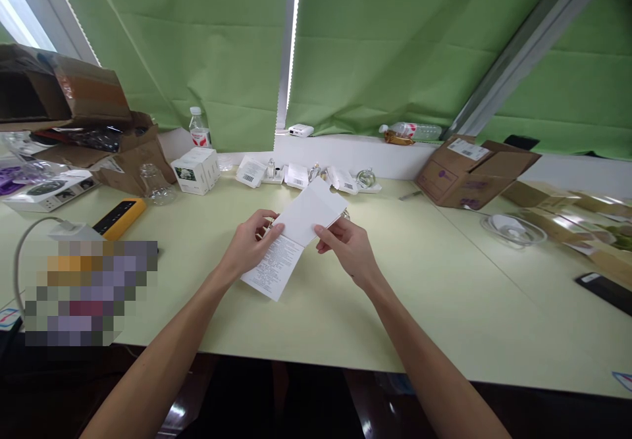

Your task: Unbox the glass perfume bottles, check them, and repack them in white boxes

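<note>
"While both hands were near the middle of the frame, what did they hold?"

"A folded white packaging piece, above the pale tabletop. The left hand pinched its left edge between thumb and fingers; the right hand gripped its right edge, thumb on top. A printed panel slanted from it toward the bottom of the frame."

"Did anything get in the way of seeing it?"

"The fingers covered parts of both edges. Just behind the right hand, a shiny thing showed, too hidden to name."

"What was farther back?"

"Across the upper middle, small white packs sat in a row with glass bottles. Above them to the right, a plastic bottle lay on its side on the ledge."

"And the sides?"

"At the left, white boxes stood near a clear jar, with a yellow-and-black bar lower down. A blurred patch hid whatever was at the lower left. At the upper right, a cardboard box stood near a coiled white cable, and a black slab lay by the right edge."
</note>
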The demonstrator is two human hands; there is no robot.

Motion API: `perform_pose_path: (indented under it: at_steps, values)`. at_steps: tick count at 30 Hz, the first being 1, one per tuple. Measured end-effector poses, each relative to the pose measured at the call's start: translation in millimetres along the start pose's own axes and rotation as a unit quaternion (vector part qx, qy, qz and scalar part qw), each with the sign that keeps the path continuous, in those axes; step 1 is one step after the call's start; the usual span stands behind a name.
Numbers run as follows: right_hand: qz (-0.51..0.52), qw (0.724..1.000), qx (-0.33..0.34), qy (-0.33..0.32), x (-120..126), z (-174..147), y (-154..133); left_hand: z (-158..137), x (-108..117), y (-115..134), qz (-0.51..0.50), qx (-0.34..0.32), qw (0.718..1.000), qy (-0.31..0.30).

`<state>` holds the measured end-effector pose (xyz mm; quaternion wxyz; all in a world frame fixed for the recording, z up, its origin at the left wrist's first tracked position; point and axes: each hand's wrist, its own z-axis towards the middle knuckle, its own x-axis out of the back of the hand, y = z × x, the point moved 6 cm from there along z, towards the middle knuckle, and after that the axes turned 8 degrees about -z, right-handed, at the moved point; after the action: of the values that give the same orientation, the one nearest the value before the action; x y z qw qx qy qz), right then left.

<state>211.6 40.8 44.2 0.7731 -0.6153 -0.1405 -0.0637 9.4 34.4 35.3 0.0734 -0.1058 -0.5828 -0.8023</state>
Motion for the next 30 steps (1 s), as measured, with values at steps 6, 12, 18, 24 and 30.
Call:
perform_pose_path:
  at_steps: [6,12,18,24,30]
  values:
    - [0.004,1.0,0.001,-0.007,-1.4,0.1,0.2,0.5,0.3,-0.2,-0.003,-0.002,1.0,0.004]
    - [0.001,1.0,0.002,-0.003,-1.1,-1.0,0.3,0.3,-0.7,-0.6,-0.019,0.0,1.0,-0.001]
    - [0.017,1.0,-0.013,-0.014,-1.6,-1.3,2.3,0.1,-1.6,0.0,-0.035,0.006,0.999,-0.007]
    - [0.025,0.999,-0.026,-0.02,-1.3,-0.2,4.2,-0.1,-1.2,2.5,-0.039,0.011,0.999,-0.007]
    - [0.034,0.998,-0.038,-0.024,-1.2,0.6,8.7,-0.9,-2.2,2.4,-0.049,0.013,0.999,-0.009]
